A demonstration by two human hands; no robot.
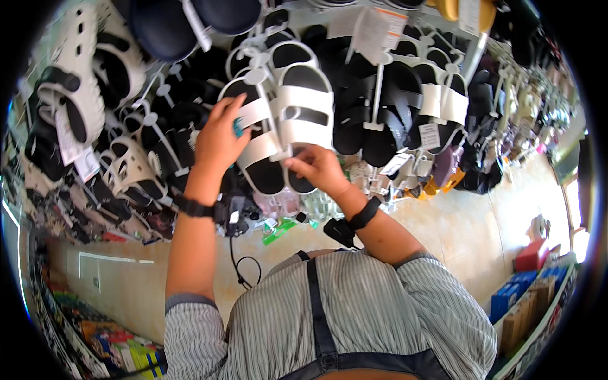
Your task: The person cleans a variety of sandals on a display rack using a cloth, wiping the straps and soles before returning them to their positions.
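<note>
A pair of sandals with white straps and black insoles hangs from a white plastic hook in front of me. My left hand is at the left sandal, its fingers over the upper strap and edge; something teal shows by its palm. My right hand is at the lower part of the pair, thumb and fingers close to the lower end of the white hanger. Whether those fingers pinch the hanger cannot be told. Each wrist wears a black band.
Black strappy sandals hang right of the pair, with another white-strapped pair beyond. Beige clogs hang at the left. Dark footwear hangs above. Blue boxes stand on a low shelf at the lower right; a black cable hangs below.
</note>
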